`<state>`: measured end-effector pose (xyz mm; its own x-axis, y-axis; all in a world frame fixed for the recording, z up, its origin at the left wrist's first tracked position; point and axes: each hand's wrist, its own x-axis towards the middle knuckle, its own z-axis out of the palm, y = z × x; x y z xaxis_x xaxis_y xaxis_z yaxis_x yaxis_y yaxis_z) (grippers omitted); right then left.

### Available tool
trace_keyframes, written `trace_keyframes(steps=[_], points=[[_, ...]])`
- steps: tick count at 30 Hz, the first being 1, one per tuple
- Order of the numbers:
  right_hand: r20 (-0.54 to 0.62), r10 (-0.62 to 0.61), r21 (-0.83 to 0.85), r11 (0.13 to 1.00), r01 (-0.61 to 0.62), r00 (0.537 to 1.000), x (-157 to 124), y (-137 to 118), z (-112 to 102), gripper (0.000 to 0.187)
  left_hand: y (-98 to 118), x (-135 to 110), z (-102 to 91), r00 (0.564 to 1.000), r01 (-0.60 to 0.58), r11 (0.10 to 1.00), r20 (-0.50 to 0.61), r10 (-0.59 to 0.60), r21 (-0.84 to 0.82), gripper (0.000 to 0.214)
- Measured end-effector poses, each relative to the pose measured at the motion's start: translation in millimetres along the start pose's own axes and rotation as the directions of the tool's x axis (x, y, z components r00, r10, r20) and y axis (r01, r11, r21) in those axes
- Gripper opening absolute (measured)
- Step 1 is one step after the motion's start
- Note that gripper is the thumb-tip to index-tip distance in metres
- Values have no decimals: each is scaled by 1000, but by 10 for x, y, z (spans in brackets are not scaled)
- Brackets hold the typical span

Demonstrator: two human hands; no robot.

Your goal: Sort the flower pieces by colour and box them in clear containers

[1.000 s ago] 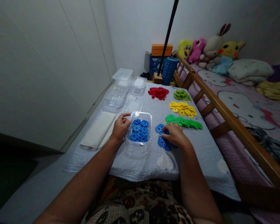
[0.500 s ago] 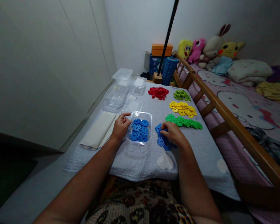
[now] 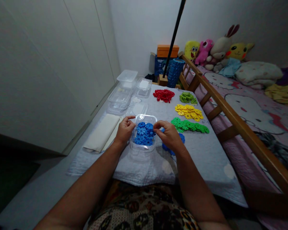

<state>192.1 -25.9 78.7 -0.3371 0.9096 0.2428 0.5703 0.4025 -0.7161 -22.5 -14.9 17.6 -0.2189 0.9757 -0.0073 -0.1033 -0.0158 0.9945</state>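
Here you are at the centre of the frame, with the clear tub (image 3: 142,147) standing between your 2 hands. Your right hand (image 3: 168,132) reaches in over the right rim, its grip drawn narrow, thumb and fingertips together on what looks like 1 blue disc (image 3: 152,133). That's the relation to watch: the disc lies just left of the right grip, inside the line of the rim, over the right part of the blue discs in the tub (image 3: 140,131). Whether it touches them, you can't tell from this angle. It's round, so there's no long axis to line up; the tub itself seems to run up and down the frame, its open side facing up. The right hand is plainly the nearer one. Across on the other side, your left hand (image 3: 125,130) touches the tub's left edge, forefinger stretched toward the upper corner; whether its grip pinches the wall, you can't tell. More blue discs (image 3: 181,137) lie on the desk (image 3: 206,163), partly hidden beneath your right wrist, with the green discs (image 3: 190,125) just beyond, and the yellow discs (image 3: 188,112) above those, toward the upper right.
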Motion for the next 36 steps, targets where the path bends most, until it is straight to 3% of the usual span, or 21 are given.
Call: trace_keyframes(steps=[5,11,15,18,21,24,28,32,36], points=[[182,-37,-220,972,78,983,43,-226,245,14,-2,7,-5,1000,-7,1000,11,7,10,43],[282,-47,-254,960,121,958,43,-259,372,15,2,9,-1,1000,-10,1000,10,10,11,44],[167,-39,-226,971,76,985,40,-144,258,19,-1,5,4,1000,-4,1000,4,4,-2,43],[46,-6,-216,976,16,999,37,36,69,18,-7,6,5,1000,-7,1000,2,7,-3,44],[-3,80,-250,965,-78,997,-2,253,-135,18,-10,6,4,1000,-3,1000,7,3,0,44],[45,189,-350,923,-161,981,-102,421,-281,15,-8,4,3,1000,2,1000,-1,-2,8,44],[152,275,-476,862,-173,949,-290,493,-337,19,-12,9,0,1000,-9,1000,0,9,11,44],[206,291,-532,835,-143,934,-431,498,-282,34,-23,19,-6,1000,-15,1000,8,15,16,44],[192,256,-557,823,-110,947,-465,550,-208,34,-38,26,-13,1000,-19,1000,1,19,19,44]])
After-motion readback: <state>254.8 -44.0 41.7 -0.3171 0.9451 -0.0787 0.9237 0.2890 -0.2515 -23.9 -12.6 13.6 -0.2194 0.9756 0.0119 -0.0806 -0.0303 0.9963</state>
